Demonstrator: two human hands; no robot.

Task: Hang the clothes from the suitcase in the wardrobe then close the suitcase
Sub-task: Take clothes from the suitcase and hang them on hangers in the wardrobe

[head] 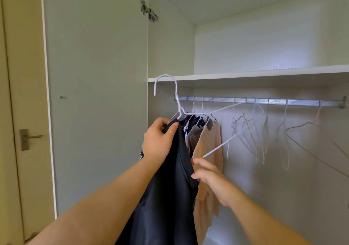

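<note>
Centre frame, at the wardrobe: left hand grips the dark garment top on a white hanger, hook just left of the rail; right hand pinches the garment's edge lower down.

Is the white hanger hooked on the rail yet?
No. The white hanger has its hook in the air, above-left of the rail.

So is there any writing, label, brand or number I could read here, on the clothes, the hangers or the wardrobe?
None: no text can be read anywhere in this view.
The dark garment, the white hanger and the beige top show no tag or print.
The wardrobe shelf, rail and door handle carry no visible marking.
</note>
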